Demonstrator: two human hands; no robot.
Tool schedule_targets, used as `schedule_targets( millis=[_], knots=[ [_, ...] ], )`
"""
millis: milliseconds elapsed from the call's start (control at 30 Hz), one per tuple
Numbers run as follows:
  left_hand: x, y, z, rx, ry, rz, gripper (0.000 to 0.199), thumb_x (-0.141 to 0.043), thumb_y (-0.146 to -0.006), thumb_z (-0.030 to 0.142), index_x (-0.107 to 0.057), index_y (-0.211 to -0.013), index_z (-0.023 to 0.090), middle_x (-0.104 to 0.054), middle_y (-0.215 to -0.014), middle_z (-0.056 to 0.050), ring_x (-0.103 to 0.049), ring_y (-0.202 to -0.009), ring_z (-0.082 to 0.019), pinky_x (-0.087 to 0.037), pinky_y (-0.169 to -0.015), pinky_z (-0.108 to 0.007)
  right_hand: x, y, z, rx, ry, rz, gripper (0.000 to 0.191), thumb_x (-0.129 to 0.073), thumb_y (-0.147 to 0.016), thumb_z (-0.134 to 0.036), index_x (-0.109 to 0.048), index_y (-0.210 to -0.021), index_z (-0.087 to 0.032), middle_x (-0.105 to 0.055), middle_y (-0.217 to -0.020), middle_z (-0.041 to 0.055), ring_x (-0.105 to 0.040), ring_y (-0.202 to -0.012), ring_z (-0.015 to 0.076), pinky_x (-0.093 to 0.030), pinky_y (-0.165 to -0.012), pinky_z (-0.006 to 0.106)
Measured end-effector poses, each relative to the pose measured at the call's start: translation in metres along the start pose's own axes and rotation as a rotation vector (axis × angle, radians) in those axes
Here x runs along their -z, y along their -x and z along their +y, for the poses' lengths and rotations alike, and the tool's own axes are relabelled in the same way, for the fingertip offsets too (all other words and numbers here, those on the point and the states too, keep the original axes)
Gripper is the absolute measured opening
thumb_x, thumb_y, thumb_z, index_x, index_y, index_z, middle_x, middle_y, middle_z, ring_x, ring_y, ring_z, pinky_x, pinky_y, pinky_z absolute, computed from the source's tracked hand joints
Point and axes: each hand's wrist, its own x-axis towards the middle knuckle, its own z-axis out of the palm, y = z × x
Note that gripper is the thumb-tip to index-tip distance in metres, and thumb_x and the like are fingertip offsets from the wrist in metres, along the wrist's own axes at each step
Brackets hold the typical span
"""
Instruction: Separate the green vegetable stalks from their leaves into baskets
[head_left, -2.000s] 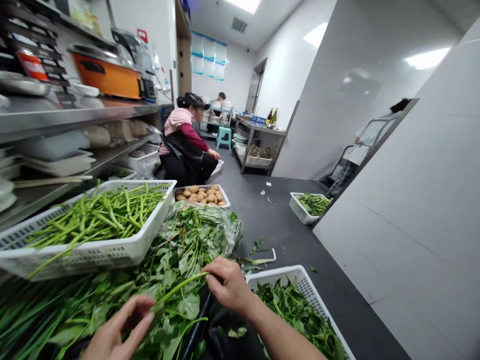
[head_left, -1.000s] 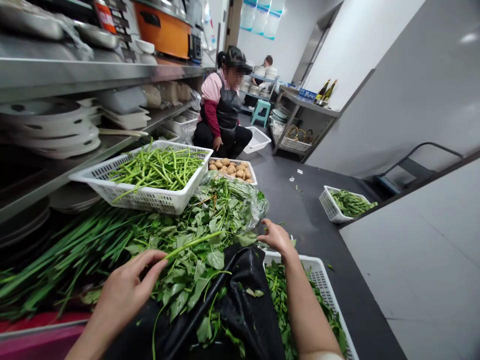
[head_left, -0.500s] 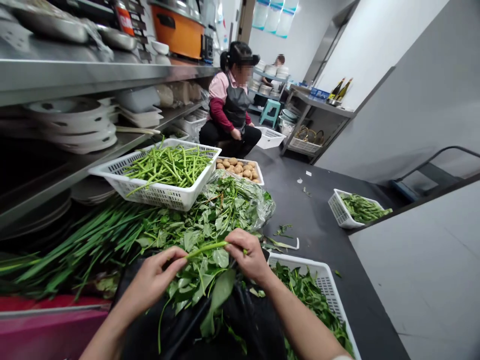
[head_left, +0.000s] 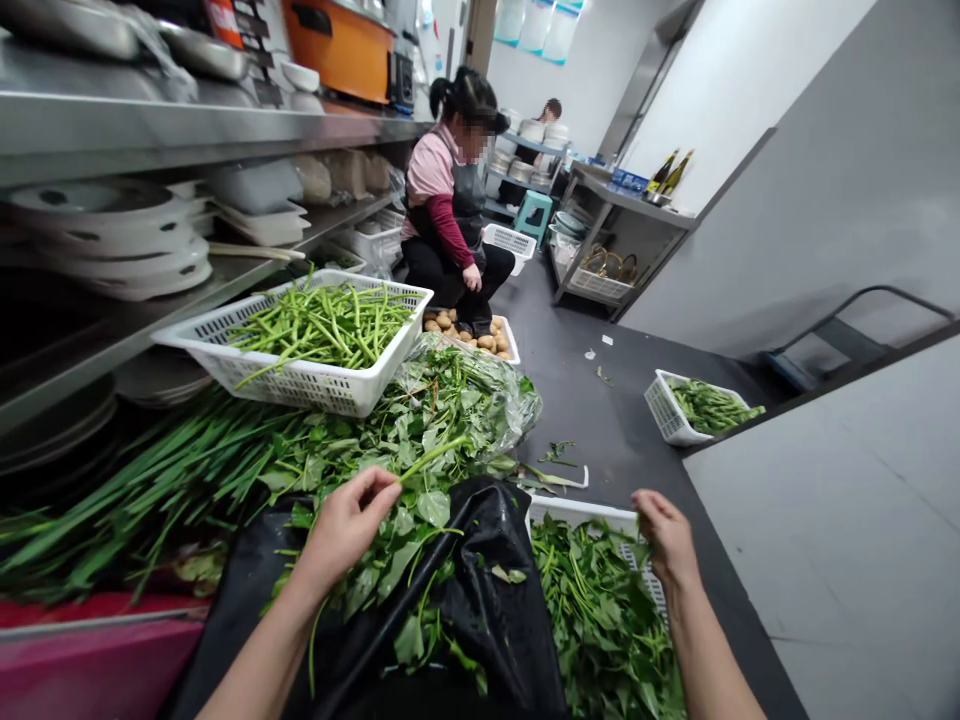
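Observation:
My left hand pinches a green vegetable stem between thumb and fingertips. The stem points up and to the right, over a heap of leafy greens. Off to the right, my right hand is closed above the right edge of a white basket of leaves. What its fingers hold, if anything, I cannot make out. Loose leaves lie on the black apron over my lap, between the two hands.
A white basket of green stems stands on the heap, near long green stalks. Beyond are a potato basket and a seated person. Metal shelving runs along the left. Another vegetable basket sits at right.
My right hand has left the stem and moved right, over the leaf basket. The leaf that hung below it is gone from there. My left hand still holds the stem, now tilted more steeply.

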Motion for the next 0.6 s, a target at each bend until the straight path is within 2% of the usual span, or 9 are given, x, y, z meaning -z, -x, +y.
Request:
schedule_targets(
  millis=[67, 133, 233, 300, 333, 367, 433, 500, 600],
  knots=[
    [-0.007, -0.001, 0.002, 0.004, 0.045, -0.017, 0.026, -0.053, -0.069, 0.045, -0.057, -0.065, 0.019, -0.053, -0.060, 0.002, -0.049, -0.059, -0.015, -0.039, -0.058, -0.026, -0.004, 0.012, 0.011, 0.042, 0.339, -0.157, 0.037, -0.071, -0.049, -0.047, -0.063, -0.071, -0.018, -0.062, -0.072, 0.0068, -0.057, -0.061, 0.0207, -0.045, -0.056, 0.033],
    [-0.018, -0.001, 0.005, 0.023, 0.079, -0.040, 0.028, -0.053, -0.069, 0.046, -0.054, -0.062, 0.019, -0.049, -0.056, 0.003, -0.046, -0.055, -0.014, -0.037, -0.055, -0.025, -0.030, 0.037, 0.000, 0.192, 0.485, -0.244, 0.039, -0.067, -0.058, -0.043, -0.065, -0.087, -0.017, -0.064, -0.103, 0.0133, -0.059, -0.093, 0.0277, -0.046, -0.079, 0.039],
    [-0.035, 0.001, 0.010, 0.065, 0.120, -0.057, 0.028, -0.053, -0.069, 0.046, -0.054, -0.063, 0.019, -0.049, -0.055, 0.004, -0.046, -0.053, -0.013, -0.037, -0.053, -0.024, -0.090, 0.084, -0.047, 0.439, 0.345, -0.486, 0.039, -0.044, -0.083, -0.037, -0.058, -0.112, -0.017, -0.058, -0.121, 0.0130, -0.055, -0.107, 0.0222, -0.043, -0.091, 0.036],
    [-0.042, 0.004, 0.010, 0.088, 0.156, -0.042, 0.028, -0.055, -0.068, 0.046, -0.054, -0.065, 0.018, -0.050, -0.054, 0.004, -0.046, -0.052, -0.013, -0.036, -0.052, -0.024, -0.132, 0.112, -0.081, 0.630, 0.353, -0.520, 0.038, -0.042, -0.087, -0.035, -0.053, -0.119, -0.018, -0.056, -0.124, 0.0113, -0.050, -0.114, 0.0215, -0.039, -0.096, 0.035],
    [-0.043, 0.005, 0.009, 0.089, 0.180, -0.020, 0.027, -0.055, -0.067, 0.046, -0.054, -0.064, 0.018, -0.050, -0.054, 0.004, -0.046, -0.052, -0.013, -0.036, -0.051, -0.024, -0.150, 0.124, -0.093, 0.699, 0.405, -0.537, 0.035, -0.043, -0.088, -0.035, -0.055, -0.116, -0.018, -0.059, -0.118, 0.0111, -0.052, -0.111, 0.0220, -0.040, -0.093, 0.034],
    [-0.044, 0.006, 0.009, 0.087, 0.207, 0.005, 0.027, -0.057, -0.066, 0.045, -0.054, -0.064, 0.018, -0.050, -0.054, 0.004, -0.046, -0.052, -0.012, -0.037, -0.051, -0.024, -0.165, 0.136, -0.102, 0.756, 0.474, -0.580, 0.030, -0.041, -0.090, -0.035, -0.059, -0.106, -0.018, -0.063, -0.105, 0.0105, -0.057, -0.101, 0.0218, -0.043, -0.085, 0.033],
    [-0.041, 0.009, 0.007, 0.096, 0.256, 0.044, 0.028, -0.059, -0.064, 0.045, -0.052, -0.061, 0.018, -0.049, -0.054, 0.004, -0.045, -0.051, -0.011, -0.036, -0.050, -0.023, -0.186, 0.153, -0.105, 0.825, 0.588, -0.630, 0.031, -0.035, -0.092, -0.035, -0.060, -0.090, -0.017, -0.064, -0.086, 0.0088, -0.060, -0.079, 0.0194, -0.044, -0.070, 0.028],
    [-0.039, 0.012, 0.003, 0.151, 0.296, 0.053, 0.030, -0.061, -0.062, 0.047, -0.051, -0.059, 0.018, -0.047, -0.051, 0.006, -0.042, -0.048, -0.010, -0.033, -0.047, -0.022, -0.195, 0.166, -0.095, 0.887, 0.620, -0.639, 0.036, -0.030, -0.094, -0.033, -0.059, -0.083, -0.017, -0.063, -0.078, 0.0075, -0.058, -0.067, 0.0166, -0.041, -0.060, 0.025],
    [-0.038, 0.011, -0.003, 0.267, 0.374, 0.043, 0.036, -0.063, -0.058, 0.052, -0.050, -0.058, 0.018, -0.043, -0.048, 0.007, -0.038, -0.044, -0.009, -0.030, -0.043, -0.021, -0.193, 0.181, -0.072, 1.023, 0.555, -0.682, 0.037, -0.026, -0.095, -0.027, -0.058, -0.080, -0.017, -0.063, -0.073, 0.0065, -0.056, -0.063, 0.0145, -0.037, -0.055, 0.024]
  ],
)
